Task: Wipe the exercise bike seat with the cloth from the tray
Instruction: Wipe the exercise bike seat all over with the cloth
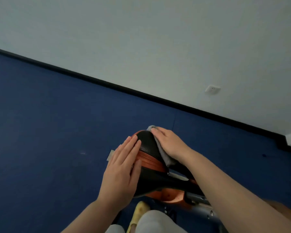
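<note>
The exercise bike seat (149, 148) is black with orange stripes and sits low in the middle of the head view. My left hand (123, 167) lies flat on the seat's left side, fingers straight and together. My right hand (169, 142) presses a grey cloth (165, 156) onto the seat's right side; cloth shows past the fingertips and below the palm. No tray is in view.
Dark blue carpet (49, 123) covers the floor up to a black skirting board (141, 94) and a pale wall with a white socket (212, 89). The bike's orange and metal frame (175, 195) runs right. My knee and a yellow slipper (139, 211) are below.
</note>
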### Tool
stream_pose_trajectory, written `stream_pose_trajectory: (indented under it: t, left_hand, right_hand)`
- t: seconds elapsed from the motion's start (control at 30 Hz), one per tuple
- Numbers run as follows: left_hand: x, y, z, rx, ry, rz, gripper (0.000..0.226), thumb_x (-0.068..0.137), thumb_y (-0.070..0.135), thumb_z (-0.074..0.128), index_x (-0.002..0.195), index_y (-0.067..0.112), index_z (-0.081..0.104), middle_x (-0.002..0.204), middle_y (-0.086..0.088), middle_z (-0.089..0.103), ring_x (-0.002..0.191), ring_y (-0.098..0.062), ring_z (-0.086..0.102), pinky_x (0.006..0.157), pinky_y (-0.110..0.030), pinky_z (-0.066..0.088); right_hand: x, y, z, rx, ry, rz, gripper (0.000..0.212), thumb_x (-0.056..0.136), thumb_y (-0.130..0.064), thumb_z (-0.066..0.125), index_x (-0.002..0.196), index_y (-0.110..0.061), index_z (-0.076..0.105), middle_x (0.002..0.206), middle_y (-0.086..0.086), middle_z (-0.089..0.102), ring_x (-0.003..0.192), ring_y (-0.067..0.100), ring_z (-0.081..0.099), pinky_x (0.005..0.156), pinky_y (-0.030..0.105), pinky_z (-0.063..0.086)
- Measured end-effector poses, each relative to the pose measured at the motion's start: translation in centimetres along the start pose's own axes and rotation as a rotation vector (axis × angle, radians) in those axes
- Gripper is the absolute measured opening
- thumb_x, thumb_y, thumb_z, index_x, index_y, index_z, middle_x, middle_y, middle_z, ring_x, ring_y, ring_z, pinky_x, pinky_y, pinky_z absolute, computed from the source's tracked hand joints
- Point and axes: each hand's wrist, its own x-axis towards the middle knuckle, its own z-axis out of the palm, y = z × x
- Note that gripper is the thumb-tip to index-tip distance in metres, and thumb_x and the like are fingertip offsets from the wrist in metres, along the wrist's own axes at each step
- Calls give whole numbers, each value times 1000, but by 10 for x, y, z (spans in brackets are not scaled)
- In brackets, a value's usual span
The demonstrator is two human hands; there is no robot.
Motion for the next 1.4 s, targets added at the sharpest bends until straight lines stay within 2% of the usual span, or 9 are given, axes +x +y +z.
stream_pose_trajectory:
  t: [0.13, 0.33, 0.53, 0.63, 0.77, 0.93, 1.17, 1.27, 1.4]
  left_hand:
    - [-4, 0, 0, -13, 30, -14, 47, 95, 31, 35, 141, 22, 37, 151, 11, 30, 141, -4, 19, 114, -27, 19]
    - [-18, -4, -6, 12, -12, 37, 47, 96, 27, 35, 142, 17, 35, 152, 6, 29, 140, -9, 24, 113, -23, 18]
    - [-19, -4, -9, -11, -10, 48, 48, 94, 25, 39, 141, 15, 37, 152, 5, 29, 141, -8, 22, 113, -22, 17]
    - [-14, -8, -11, -45, -16, 65, 49, 92, 25, 43, 140, 17, 39, 150, 6, 33, 139, -9, 27, 112, -32, 26]
    - [4, -14, -14, -57, -92, 93, 50, 90, 27, 43, 140, 23, 39, 149, 12, 32, 140, -10, 24, 105, -52, 35]
    - [30, -15, -16, 66, -316, 245, 56, 92, 39, 36, 146, 28, 22, 154, 14, 17, 143, -6, 4, 114, -41, 19]
    - [72, -33, -35, 65, -547, 487, 54, 91, 43, 34, 144, 32, 27, 151, 19, 22, 141, 4, 3, 116, -25, 0]
    - [93, -29, -30, 54, -626, 634, 49, 92, 42, 32, 139, 30, 39, 147, 17, 33, 140, 1, 14, 116, -28, 5]
    - [112, -16, -19, 65, -737, 834, 47, 91, 41, 28, 132, 30, 48, 140, 13, 46, 134, -7, 33, 115, -31, 12]
  right_hand:
    - [26, -29, 13, -86, -138, -200, 41, 92, -51, 38, 86, -27, 71, 98, -16, 71, 101, 4, 62, 101, 39, 42]
    - [23, -11, -4, -35, -230, -297, 26, 97, -37, 49, 105, -25, 71, 111, -14, 69, 107, -3, 60, 102, 25, 41]
    - [37, -34, 17, -292, -231, -291, 35, 83, -61, 44, 87, -37, 69, 101, -20, 69, 101, 0, 61, 105, 42, 40]
    - [16, -15, 9, -114, -98, -233, 23, 89, -58, 45, 99, -47, 63, 115, -24, 64, 111, -5, 56, 113, 43, 30]
    - [-28, 11, 2, -94, 102, -47, 37, 97, -53, 35, 128, -42, 51, 128, -16, 61, 120, 7, 55, 98, 26, 40]
    - [-43, 2, 20, -270, 266, -15, 42, 98, -52, 27, 137, -42, 40, 141, -16, 50, 126, 11, 50, 103, 36, 40]
    - [-108, 58, 7, -315, 559, 240, 45, 89, -65, 31, 77, -30, 55, 80, -12, 62, 78, 6, 59, 71, 36, 48]
    - [-106, 64, 21, -166, 793, 399, 53, 85, -65, 34, 84, -24, 67, 86, -7, 66, 84, 12, 59, 76, 40, 48]
    - [-100, 47, 56, -385, 1012, 254, 33, 94, -45, 42, 101, -24, 66, 104, -10, 65, 100, 13, 54, 90, 33, 41]
